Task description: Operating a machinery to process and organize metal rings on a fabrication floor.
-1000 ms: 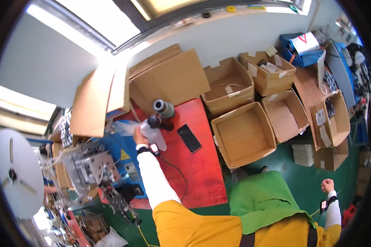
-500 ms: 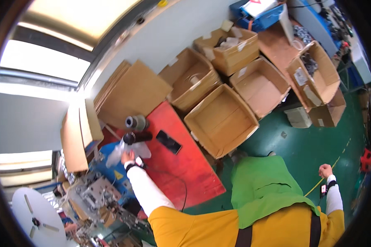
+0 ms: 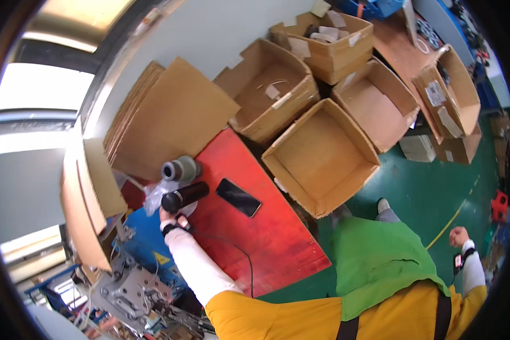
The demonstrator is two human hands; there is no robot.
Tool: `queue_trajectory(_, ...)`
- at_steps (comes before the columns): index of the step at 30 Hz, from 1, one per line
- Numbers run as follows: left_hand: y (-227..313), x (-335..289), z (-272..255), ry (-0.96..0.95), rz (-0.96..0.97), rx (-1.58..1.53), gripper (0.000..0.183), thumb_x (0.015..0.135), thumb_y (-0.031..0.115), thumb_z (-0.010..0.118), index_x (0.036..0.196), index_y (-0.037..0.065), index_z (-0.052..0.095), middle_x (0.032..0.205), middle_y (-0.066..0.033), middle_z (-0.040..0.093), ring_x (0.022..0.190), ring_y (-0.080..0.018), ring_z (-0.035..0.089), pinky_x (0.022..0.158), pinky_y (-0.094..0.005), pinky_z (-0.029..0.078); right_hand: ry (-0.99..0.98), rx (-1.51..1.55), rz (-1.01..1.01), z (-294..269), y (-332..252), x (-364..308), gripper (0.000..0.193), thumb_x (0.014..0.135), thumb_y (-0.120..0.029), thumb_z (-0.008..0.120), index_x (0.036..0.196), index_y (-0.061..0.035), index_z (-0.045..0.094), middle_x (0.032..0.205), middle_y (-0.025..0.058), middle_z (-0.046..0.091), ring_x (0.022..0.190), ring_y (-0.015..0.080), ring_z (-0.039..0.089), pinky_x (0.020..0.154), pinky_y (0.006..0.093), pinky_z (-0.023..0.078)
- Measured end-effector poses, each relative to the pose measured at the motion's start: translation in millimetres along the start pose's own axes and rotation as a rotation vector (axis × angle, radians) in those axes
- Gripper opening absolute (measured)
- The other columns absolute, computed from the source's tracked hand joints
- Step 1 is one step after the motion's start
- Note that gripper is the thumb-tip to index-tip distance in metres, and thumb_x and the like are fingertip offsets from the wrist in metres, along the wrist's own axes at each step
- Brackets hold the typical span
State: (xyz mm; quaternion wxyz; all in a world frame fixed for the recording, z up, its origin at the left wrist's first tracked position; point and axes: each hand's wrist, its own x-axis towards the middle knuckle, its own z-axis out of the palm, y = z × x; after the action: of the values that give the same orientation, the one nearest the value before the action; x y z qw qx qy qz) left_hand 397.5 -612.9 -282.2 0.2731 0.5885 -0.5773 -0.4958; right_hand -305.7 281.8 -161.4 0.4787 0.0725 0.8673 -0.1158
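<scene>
My left hand [image 3: 167, 216] is at the near end of a black bottle [image 3: 185, 196] lying on the red tabletop [image 3: 238, 232]. Its fingers are mostly hidden, so I cannot tell whether they grip anything. A crumpled clear plastic bag [image 3: 154, 197] lies just beyond, partly under the bottle. Behind the bottle is a grey cylindrical cup or jar [image 3: 181, 169] on its side. To the right lies a dark phone [image 3: 238, 197]. My right hand [image 3: 459, 237] hangs out over the green floor at the right, fingers curled in, with nothing visible in it.
Several cardboard boxes stand beyond the table, the nearest an open box [image 3: 323, 158] at its right edge. Flat cardboard sheets [image 3: 175, 113] lean on the wall. Machinery [image 3: 133, 289] is at the lower left. A thin black cable [image 3: 249, 260] crosses the tabletop from my left wrist.
My left hand has moved from the plastic bag to the end of the black bottle. The bag now sits farther back beside the bottle. My view has shifted; my right hand stays curled.
</scene>
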Motion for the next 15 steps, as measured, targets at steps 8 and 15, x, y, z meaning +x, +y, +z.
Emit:
queue_trajectory(8, 43.8, -33.6, 20.4, 0.341, -0.444, -0.547, 0.029, 0.082, 0.019, 0.048, 0.105, 0.002, 0.05, 0.104, -0.0143, 0.054, 0.095, -0.0322, 0.055, 0.076, -0.0423, 0.049, 0.094, -0.048, 0.004, 5.4, -66.8, -9.5, 0.009, 0.074, -0.005, 0.049, 0.079, -0.001, 0.056, 0.061, 0.0063, 0.058, 0.048, 0.0136, 0.055, 0.041, 0.0261, 0.044)
queue_trajectory(15, 83.9, -172.6, 45.1, 0.6, -0.133, -0.732, 0.03, 0.086, 0.015, 0.044, 0.107, -0.006, 0.045, 0.108, -0.016, 0.051, 0.101, -0.0294, 0.05, 0.091, -0.0413, 0.041, 0.0, -0.035, -0.109, 13.4, -110.5, 6.8, 0.011, 0.075, -0.007, 0.052, 0.083, -0.0004, 0.056, 0.066, 0.0064, 0.06, 0.054, 0.0141, 0.058, 0.045, 0.0257, 0.046)
